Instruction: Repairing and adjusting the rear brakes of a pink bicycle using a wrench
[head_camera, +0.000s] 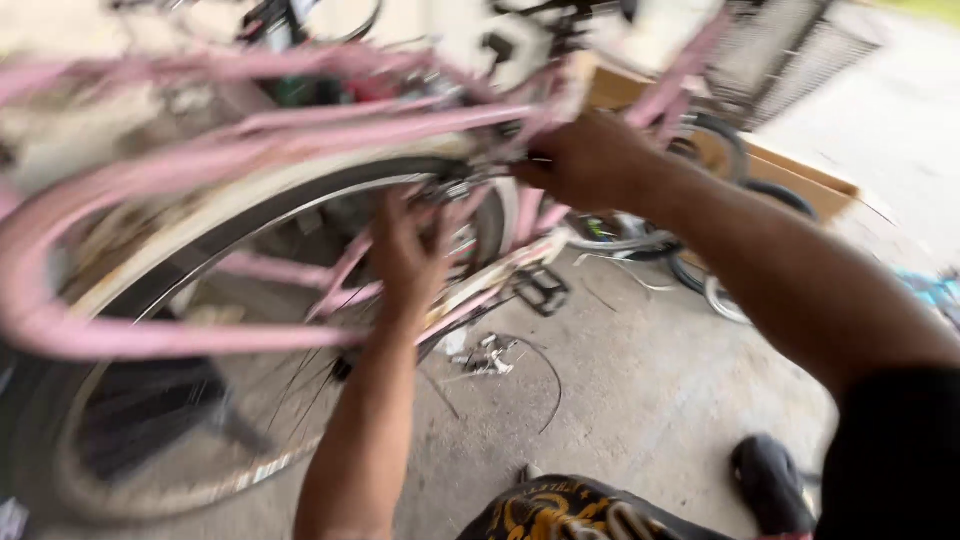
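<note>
Both hands are on the pink bicycle frame (300, 125), which fills the upper left of the frame and looks blurry. Its big wheel (180, 330), with a cream mudguard over the black tyre, sits in the lower left. At the top middle, the right hand (585, 160) is closed tight around a pink tube. Just below, the left hand (410, 250) has its fingers spread open and presses on a thin pink bar by the spokes. A black pedal (541, 289) lies on the grey floor (650, 400) in the middle. Small metal parts (488, 355) lie near it.
</note>
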